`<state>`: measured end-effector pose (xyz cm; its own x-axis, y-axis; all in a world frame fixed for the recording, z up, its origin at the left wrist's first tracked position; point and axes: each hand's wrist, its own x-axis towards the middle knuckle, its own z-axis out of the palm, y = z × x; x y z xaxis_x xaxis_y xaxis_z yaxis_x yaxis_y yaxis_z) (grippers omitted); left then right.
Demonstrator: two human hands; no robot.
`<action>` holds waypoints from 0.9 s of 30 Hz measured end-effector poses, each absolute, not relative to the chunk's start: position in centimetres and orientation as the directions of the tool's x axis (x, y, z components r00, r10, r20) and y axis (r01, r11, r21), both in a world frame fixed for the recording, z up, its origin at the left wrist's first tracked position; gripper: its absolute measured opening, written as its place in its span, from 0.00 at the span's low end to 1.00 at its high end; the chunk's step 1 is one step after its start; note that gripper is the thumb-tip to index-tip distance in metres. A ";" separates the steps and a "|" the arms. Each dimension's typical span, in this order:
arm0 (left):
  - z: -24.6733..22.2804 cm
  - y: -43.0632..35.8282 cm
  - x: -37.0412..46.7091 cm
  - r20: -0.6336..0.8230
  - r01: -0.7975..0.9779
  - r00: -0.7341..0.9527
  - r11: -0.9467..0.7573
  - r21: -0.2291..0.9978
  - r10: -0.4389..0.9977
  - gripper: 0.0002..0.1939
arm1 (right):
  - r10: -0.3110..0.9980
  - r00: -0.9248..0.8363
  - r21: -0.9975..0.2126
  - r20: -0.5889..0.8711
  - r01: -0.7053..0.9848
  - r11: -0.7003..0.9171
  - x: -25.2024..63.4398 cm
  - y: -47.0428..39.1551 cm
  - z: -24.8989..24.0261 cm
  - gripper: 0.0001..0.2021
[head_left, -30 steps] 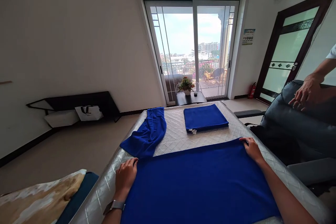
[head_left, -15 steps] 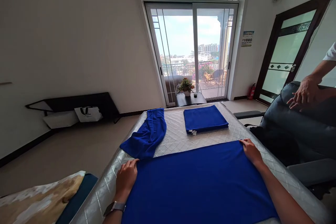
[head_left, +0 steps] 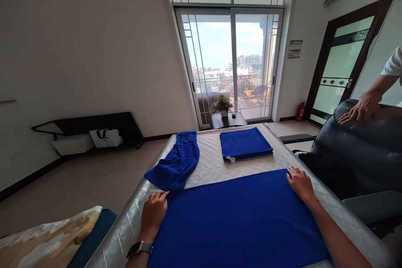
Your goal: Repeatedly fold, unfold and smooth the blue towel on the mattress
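A large blue cloth [head_left: 232, 217] lies spread flat over the near part of a quilted silvery surface [head_left: 209, 163]. My left hand [head_left: 154, 209], with a watch on its wrist, pinches the cloth's far left corner. At the far right corner, my right hand [head_left: 300, 182] rests with its fingers apart on the cloth's edge. Beyond the spread cloth sits a folded blue stack [head_left: 246, 142] with a white tag. A crumpled blue cloth [head_left: 180, 161] lies at the far left, touching the spread one.
Another person's hand [head_left: 361, 109] rests on a dark leather chair [head_left: 370, 146] at the right. A potted plant [head_left: 223, 104] stands on a small black table [head_left: 228, 121] past the far edge. Patterned fabric [head_left: 40, 240] is at lower left.
My left hand has shifted slightly right with the cloth's corner. The fingers of my right hand have spread and loosened from the edge. The other person's hand has moved slightly left.
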<state>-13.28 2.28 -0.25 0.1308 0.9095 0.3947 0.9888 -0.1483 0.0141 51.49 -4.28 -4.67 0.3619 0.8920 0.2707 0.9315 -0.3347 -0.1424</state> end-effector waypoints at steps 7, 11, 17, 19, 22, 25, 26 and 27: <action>-0.8 2.8 -12.5 0.315 0.966 0.158 -0.212 0.146 0.936 0.28 | 0.932 0.276 -0.159 0.233 0.957 -0.244 49.6 -4.2 -4.6 0.26; -1.2 3.2 -12.7 0.200 0.975 0.103 -0.138 0.172 0.974 0.29 | 0.941 0.280 -0.191 0.188 0.951 -0.245 49.1 -4.2 -5.2 0.28; -2.0 5.2 -12.7 0.143 0.996 0.057 -0.067 0.061 0.988 0.30 | 0.946 0.285 -0.190 0.152 0.948 -0.255 49.2 -3.9 -5.5 0.30; -1.9 6.3 -12.4 0.110 0.999 0.022 -0.025 0.028 0.994 0.33 | 0.945 0.291 -0.188 0.146 0.946 -0.263 49.2 -3.9 -5.6 0.30; -1.5 7.9 -11.9 0.061 0.999 -0.029 0.027 0.033 0.998 0.35 | 0.947 0.296 -0.180 0.128 0.946 -0.271 49.2 -3.9 -5.6 0.30; -1.2 9.0 -11.7 0.072 0.997 -0.049 0.044 0.064 0.996 0.32 | 0.950 0.294 -0.170 0.108 0.947 -0.274 49.3 -3.9 -5.7 0.31; -1.2 9.2 -11.7 0.080 0.997 -0.048 0.043 0.070 0.996 0.32 | 0.950 0.294 -0.169 0.105 0.947 -0.275 49.3 -3.9 -5.7 0.31; -1.2 9.2 -11.8 0.085 0.997 -0.045 0.038 0.073 0.995 0.32 | 0.950 0.295 -0.169 0.104 0.946 -0.275 49.3 -3.9 -5.7 0.31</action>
<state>-11.79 9.20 -1.20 -0.0447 0.9954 0.0850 0.9966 0.0385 0.0731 49.28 -3.87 -5.65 0.2949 0.9499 0.1036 0.9464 -0.2755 -0.1685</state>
